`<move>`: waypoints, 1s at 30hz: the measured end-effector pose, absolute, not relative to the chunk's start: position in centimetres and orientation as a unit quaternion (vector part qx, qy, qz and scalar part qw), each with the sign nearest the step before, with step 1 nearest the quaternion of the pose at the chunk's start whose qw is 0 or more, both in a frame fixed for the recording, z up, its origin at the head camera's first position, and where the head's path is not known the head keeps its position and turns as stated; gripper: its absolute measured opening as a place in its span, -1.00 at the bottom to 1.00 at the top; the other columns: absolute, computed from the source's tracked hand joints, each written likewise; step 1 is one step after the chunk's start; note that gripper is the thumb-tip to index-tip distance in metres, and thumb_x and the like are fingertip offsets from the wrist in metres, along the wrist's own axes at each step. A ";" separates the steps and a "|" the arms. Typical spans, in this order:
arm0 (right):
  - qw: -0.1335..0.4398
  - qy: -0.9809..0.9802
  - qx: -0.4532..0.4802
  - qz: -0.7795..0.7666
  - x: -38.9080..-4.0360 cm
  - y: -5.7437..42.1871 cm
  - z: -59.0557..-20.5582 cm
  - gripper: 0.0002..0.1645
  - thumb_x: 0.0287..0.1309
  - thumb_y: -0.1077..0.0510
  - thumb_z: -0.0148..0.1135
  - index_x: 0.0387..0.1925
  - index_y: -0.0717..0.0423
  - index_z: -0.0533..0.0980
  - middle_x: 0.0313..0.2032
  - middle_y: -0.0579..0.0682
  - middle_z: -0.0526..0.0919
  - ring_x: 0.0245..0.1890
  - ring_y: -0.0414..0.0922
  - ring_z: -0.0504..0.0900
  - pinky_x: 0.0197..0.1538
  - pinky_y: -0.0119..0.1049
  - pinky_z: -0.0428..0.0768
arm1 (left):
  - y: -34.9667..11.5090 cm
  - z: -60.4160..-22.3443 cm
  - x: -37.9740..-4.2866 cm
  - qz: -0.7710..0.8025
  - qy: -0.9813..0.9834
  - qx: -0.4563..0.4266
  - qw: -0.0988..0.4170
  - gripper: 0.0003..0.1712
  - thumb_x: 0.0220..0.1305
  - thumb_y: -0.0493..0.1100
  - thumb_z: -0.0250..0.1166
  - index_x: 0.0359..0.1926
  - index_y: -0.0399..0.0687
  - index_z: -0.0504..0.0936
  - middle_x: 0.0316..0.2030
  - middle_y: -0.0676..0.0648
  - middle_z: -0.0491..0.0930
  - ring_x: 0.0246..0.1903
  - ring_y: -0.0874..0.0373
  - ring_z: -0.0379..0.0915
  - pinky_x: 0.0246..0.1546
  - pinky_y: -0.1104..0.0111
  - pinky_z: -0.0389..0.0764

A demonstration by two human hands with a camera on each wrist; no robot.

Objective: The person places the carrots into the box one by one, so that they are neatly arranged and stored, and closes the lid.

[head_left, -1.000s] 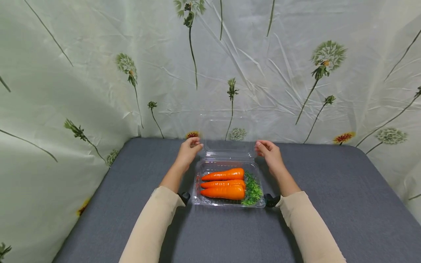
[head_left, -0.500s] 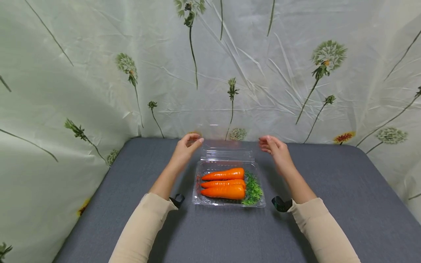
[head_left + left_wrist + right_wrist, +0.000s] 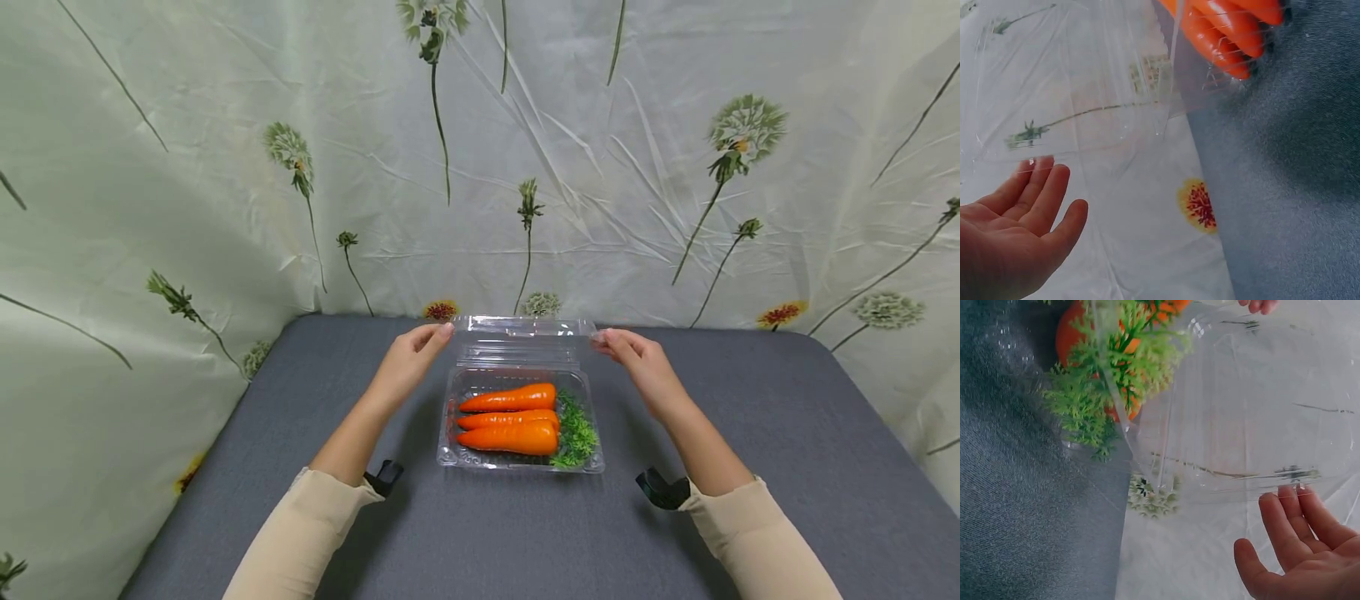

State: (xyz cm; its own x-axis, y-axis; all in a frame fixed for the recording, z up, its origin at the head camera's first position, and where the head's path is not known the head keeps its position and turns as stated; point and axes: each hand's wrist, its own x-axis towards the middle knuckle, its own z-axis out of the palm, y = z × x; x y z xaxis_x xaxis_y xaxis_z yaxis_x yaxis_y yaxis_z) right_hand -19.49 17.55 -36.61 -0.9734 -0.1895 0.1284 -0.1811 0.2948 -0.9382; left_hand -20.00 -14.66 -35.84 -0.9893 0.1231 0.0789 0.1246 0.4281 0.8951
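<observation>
A clear plastic clamshell container [image 3: 517, 469] stands in the middle of the table in the head view. In its base lie three orange carrots [image 3: 510, 437], with leafy greens [image 3: 576, 435] at their right end. Its hinged lid [image 3: 517, 327] is raised at the back and leans forward. My left hand [image 3: 405, 362] is at the lid's left edge; in the left wrist view its straight fingertips [image 3: 1041, 164] touch the rim, thumb apart. At the right edge, my right hand [image 3: 647, 371] touches the lid with extended fingers [image 3: 1285, 515], its thumb also apart.
The table [image 3: 525, 542] has a dark grey cover. Behind it hangs a pale curtain [image 3: 637, 167] printed with dandelions, and it continues down the left side. A black strap [image 3: 386, 477] shows on the left wrist and another strap [image 3: 663, 489] on the right.
The lid has swung from nearly upright toward me, its top edge dropping. Both hands have shifted, coming off the lid's sides and meeting it again nearer its free edge; the forearms have spread.
</observation>
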 end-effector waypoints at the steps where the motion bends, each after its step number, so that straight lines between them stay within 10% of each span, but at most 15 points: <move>1: 0.006 0.805 -0.120 -0.581 -19.3 17.6 -36.6 -0.39 0.32 -0.07 -0.15 0.09 0.39 0.33 0.01 0.31 0.44 0.06 0.10 0.38 0.16 -0.06 0.21 | -14.7 -35.8 -19.8 -0.523 -0.849 -0.071 -0.002 -0.37 0.21 0.25 0.03 0.08 -0.13 0.47 -0.01 -0.14 0.50 0.01 0.00 0.36 0.02 0.09 0.30; 21: 0.060 0.829 -0.205 -0.516 -15.5 18.8 -37.2 -0.51 0.29 0.15 -0.04 0.17 0.35 0.27 0.14 0.25 0.34 0.10 0.13 0.34 0.04 -0.07 0.35 | -15.9 -36.5 -16.2 -0.428 -0.889 -0.157 -0.034 -0.32 0.16 0.16 0.17 0.20 -0.14 0.36 0.16 -0.11 0.34 0.17 -0.04 0.18 0.09 0.02 0.20; 30: 0.039 0.845 -0.145 -0.514 -13.7 17.7 -38.7 -0.36 0.10 0.03 0.21 0.16 0.25 0.31 0.16 0.21 0.31 0.21 0.16 0.17 0.14 0.17 0.08 | -15.4 -37.3 -14.6 -0.400 -0.902 -0.160 -0.023 -0.29 0.11 0.09 0.24 0.20 -0.21 0.35 0.16 -0.14 0.33 0.18 -0.04 0.17 0.10 0.04 0.19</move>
